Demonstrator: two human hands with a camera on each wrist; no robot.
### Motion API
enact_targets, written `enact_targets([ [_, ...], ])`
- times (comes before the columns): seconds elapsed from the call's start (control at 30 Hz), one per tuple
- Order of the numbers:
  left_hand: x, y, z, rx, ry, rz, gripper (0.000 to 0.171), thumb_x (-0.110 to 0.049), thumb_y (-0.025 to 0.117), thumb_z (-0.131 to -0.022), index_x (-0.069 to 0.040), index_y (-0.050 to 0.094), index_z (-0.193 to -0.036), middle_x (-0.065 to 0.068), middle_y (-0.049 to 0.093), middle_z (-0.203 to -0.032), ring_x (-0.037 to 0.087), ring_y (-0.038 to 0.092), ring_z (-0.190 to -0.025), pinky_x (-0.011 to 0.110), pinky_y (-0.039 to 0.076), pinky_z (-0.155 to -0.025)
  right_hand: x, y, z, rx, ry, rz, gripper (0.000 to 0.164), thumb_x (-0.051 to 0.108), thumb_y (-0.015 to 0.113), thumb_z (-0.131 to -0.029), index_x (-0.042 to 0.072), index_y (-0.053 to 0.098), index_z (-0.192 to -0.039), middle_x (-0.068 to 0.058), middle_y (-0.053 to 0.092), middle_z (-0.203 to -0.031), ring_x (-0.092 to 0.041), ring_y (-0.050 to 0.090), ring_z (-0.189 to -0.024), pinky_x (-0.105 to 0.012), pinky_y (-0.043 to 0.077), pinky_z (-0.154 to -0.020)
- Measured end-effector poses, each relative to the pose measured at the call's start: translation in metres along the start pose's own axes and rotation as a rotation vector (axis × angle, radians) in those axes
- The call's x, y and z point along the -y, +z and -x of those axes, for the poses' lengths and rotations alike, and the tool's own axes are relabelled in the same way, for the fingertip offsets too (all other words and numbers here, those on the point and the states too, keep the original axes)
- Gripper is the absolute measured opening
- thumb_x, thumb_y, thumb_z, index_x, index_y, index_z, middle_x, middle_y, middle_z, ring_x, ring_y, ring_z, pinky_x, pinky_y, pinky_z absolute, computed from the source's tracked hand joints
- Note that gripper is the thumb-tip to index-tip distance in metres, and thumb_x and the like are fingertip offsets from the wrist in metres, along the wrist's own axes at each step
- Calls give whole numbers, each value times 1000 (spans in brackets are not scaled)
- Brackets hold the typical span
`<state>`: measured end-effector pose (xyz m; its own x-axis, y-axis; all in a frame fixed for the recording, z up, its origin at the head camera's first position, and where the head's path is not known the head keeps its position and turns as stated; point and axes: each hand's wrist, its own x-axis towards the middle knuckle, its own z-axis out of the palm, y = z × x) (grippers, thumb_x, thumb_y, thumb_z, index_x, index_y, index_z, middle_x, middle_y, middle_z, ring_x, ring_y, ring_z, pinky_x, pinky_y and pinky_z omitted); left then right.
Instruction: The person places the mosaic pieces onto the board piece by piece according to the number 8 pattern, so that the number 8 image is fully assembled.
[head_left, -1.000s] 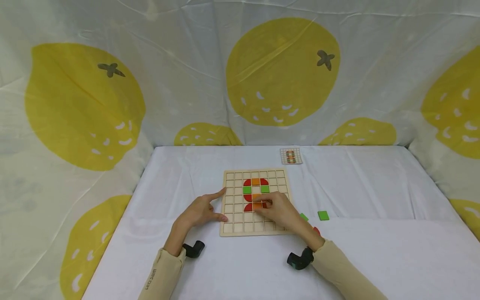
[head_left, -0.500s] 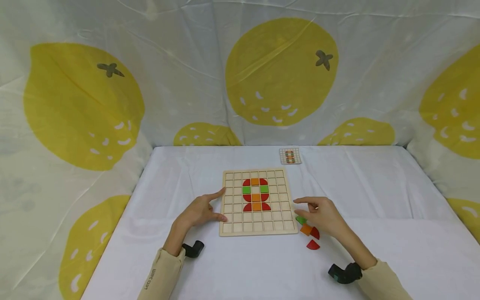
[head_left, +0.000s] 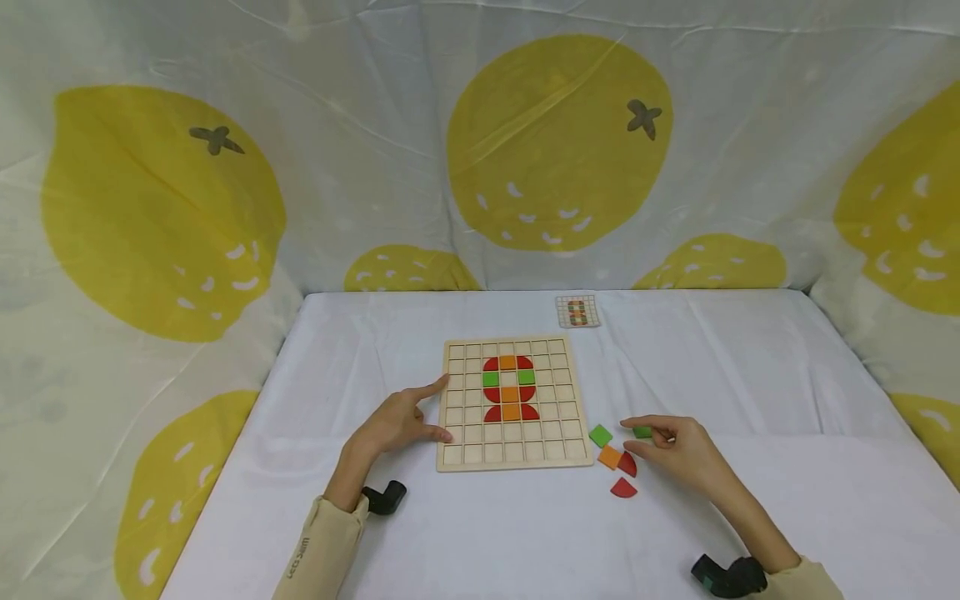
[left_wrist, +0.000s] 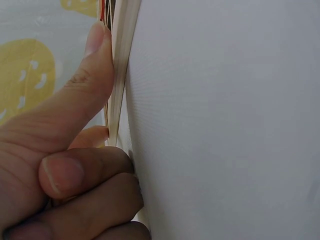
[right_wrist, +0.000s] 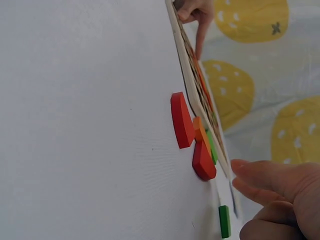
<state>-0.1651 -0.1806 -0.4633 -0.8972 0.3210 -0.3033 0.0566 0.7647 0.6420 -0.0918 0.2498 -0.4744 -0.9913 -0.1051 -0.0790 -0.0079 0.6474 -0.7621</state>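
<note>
A wooden grid board [head_left: 555, 433] lies on the white cloth, with red quarter-round, orange square and green square tiles set in its middle. My left hand [head_left: 392, 419] braces the board's left side, index finger and thumb spread along it; the left wrist view shows the thumb [left_wrist: 92, 65] on the board's edge and other fingers curled below. To the right of the board, my right hand [head_left: 678, 450] hovers with thumb and index finger apart, nothing between them. Close behind its fingertips sits a green square tile [head_left: 642, 432], partly covered by the index finger.
Between board and right hand lie another green tile [head_left: 601, 436], an orange square [head_left: 609, 457] and two red quarter-rounds, one [head_left: 628, 464] touching the orange, the other [head_left: 623, 488] nearer the front. A small pattern card [head_left: 577, 312] lies behind the board.
My right hand has left the board's middle and moved right, past the loose tiles, to the outer green tile. A red tile shows where its fingers were. The left hand stays put.
</note>
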Motion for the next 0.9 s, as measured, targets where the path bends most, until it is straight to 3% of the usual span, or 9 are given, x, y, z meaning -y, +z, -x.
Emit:
enact_targets([
  [0.33,1,1,-1,-4,-6,7,100,-38,89,-79,-27,35,-162,-5,35,-59,11,32,-57,26,28,-57,3,14,-4,19,12,-16,33,28,88,-82,12,81,-110,6,31,-60,-5,28,-55,-22,25,-53],
  [0.67,1,1,-2,-5,-12,13,100,-39,89,-79,-29,35,-162,-4,38,-61,11,35,-59,27,29,-58,14,25,-7,-11,38,51,29,21,88,-82,11,80,-108,4,36,-60,-8,34,-55,-22,28,-51],
  [0.9,1,0,-1,-1,-10,10,100,-39,89,-79,-29,35,-162,-5,36,-60,11,34,-57,26,29,-58,17,28,-10,-36,31,75,25,17,86,-83,9,80,-106,5,34,-59,-8,32,-53,-21,25,-51],
])
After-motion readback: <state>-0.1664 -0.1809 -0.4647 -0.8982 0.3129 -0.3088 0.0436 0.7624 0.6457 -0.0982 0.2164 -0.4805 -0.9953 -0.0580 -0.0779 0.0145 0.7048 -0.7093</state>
